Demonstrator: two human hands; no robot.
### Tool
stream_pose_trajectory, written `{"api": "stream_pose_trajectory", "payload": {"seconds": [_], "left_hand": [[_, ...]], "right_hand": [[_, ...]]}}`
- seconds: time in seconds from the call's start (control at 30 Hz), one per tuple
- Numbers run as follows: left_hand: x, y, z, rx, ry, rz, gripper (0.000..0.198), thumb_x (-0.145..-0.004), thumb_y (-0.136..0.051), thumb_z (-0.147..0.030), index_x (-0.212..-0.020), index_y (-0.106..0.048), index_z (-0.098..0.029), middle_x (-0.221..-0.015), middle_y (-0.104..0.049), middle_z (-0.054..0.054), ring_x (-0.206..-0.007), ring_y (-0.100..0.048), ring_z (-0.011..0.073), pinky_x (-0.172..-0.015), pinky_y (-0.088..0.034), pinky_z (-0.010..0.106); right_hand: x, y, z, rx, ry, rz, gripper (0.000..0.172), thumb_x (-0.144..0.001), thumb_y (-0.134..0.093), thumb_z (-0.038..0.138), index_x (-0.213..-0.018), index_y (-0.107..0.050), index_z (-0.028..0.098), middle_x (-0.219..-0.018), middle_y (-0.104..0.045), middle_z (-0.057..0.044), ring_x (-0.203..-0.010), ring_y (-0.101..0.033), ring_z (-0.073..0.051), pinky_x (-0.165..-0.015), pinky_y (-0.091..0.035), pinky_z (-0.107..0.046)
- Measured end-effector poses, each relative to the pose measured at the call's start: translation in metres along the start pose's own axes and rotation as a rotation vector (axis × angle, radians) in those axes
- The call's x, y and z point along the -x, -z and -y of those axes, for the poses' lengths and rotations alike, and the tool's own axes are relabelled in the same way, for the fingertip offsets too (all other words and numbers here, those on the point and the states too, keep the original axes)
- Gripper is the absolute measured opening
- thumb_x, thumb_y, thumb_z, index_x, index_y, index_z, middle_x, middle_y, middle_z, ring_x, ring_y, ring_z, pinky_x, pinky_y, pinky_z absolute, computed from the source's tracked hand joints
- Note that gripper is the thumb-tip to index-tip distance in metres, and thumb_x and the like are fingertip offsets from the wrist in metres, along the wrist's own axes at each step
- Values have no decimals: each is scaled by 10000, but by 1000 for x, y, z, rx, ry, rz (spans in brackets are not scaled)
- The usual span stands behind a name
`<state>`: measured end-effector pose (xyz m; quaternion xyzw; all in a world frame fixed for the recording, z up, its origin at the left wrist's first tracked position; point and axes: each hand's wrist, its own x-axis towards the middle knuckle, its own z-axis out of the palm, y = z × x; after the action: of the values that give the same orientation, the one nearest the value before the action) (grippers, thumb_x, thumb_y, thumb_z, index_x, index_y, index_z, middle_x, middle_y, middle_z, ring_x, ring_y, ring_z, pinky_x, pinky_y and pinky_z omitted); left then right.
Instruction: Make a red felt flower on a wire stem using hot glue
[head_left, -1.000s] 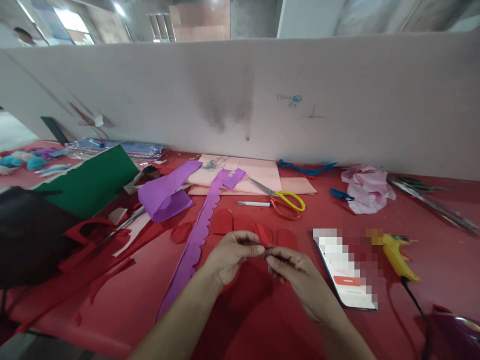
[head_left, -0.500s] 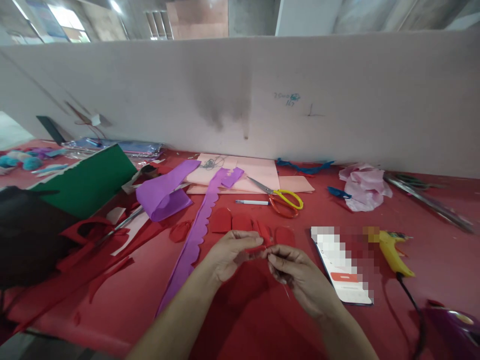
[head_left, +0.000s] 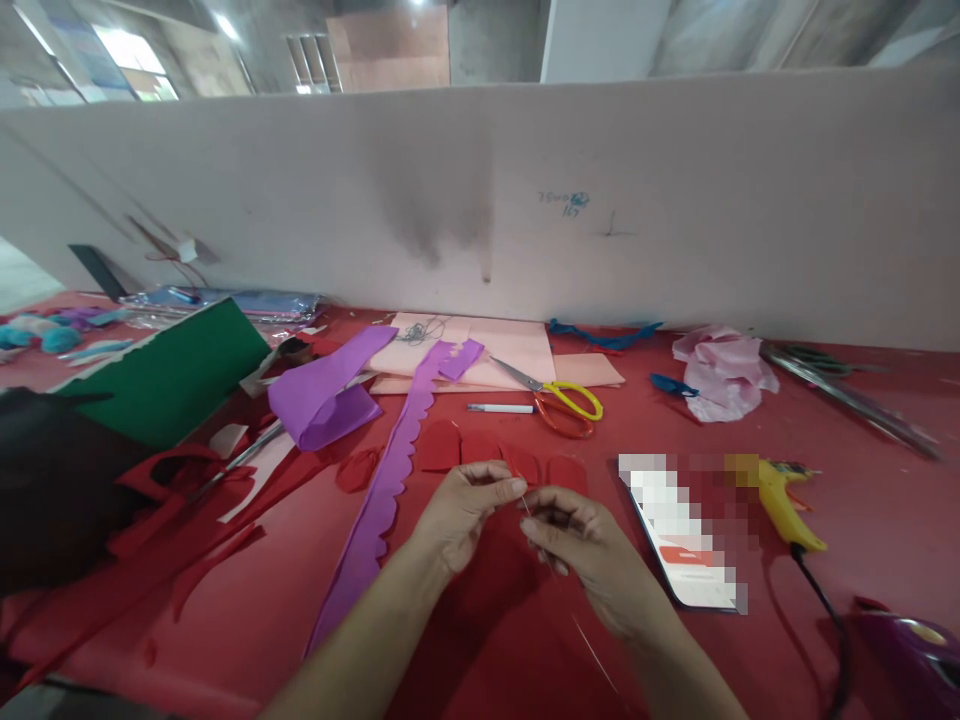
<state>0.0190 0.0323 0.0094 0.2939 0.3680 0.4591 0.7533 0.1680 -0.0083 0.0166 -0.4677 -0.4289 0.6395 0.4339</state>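
Note:
My left hand (head_left: 466, 512) is closed, thumb against fingers, on the edge of a small red felt piece (head_left: 519, 464) that is mostly hidden. My right hand (head_left: 576, 535) pinches a thin pale thread (head_left: 595, 655) close beside the left fingertips. The thread runs from the felt down past the right hand; whether part of it is a needle cannot be made out. Beyond my hands lie several round-topped red felt pieces (head_left: 441, 446). A scalloped purple felt strip (head_left: 401, 455) stretches along the left of my left forearm.
Scissors (head_left: 559, 392) and a white pen (head_left: 501, 408) lie ahead, before pale pink sheets (head_left: 510, 345). To the right are a phone (head_left: 697, 575) and a yellow glue gun (head_left: 787, 505) with a cord. Red scraps (head_left: 217, 560) and a green board (head_left: 172, 370) occupy the left.
My right hand has shifted slightly left, nearer the left fingertips. More of the thin thread now shows, trailing down below the right hand. The view has turned slightly.

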Motion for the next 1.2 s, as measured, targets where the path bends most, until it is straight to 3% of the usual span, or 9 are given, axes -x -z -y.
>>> {"api": "stream_pose_trajectory", "payload": {"seconds": [0.33, 0.67, 0.87, 1.2], "left_hand": [[3, -6, -2, -35, -65, 3, 137, -594, -769, -166, -621, -637, -138, -628, -609, -6, -599, -535, 96, -626, -399, 237], [5, -4, -8, -101, -70, 110, 111, -657, -733, -218, -626, -672, -131, -612, -623, 20, -615, -546, 117, -674, -412, 271], [5, -7, -7, -41, -51, 21, 181, -531, -801, -199, -547, -631, -141, -538, -599, -7, -547, -522, 100, -612, -395, 254], [4, -9, -5, -7, -27, -93, 254, -456, -833, -192, -521, -594, -138, -544, -605, -14, -510, -514, 81, -555, -370, 231]], "right_hand": [[0, 0, -1, 59, -33, -52, 193, -742, -673, 324, -878, -687, 187, -628, -571, 15, -531, -446, -84, -487, -323, -214], [-1, 1, -6, -41, -55, -47, 199, -728, -701, 334, -851, -702, 177, -588, -557, 21, -504, -411, -68, -474, -290, -205], [-4, 0, -10, -69, -69, -4, 214, -727, -710, 345, -843, -696, 166, -584, -586, 1, -500, -436, -83, -465, -288, -210], [-3, -4, -11, -80, -88, 7, 226, -719, -721, 351, -859, -706, 173, -601, -589, -7, -528, -467, -99, -470, -295, -213]]}}
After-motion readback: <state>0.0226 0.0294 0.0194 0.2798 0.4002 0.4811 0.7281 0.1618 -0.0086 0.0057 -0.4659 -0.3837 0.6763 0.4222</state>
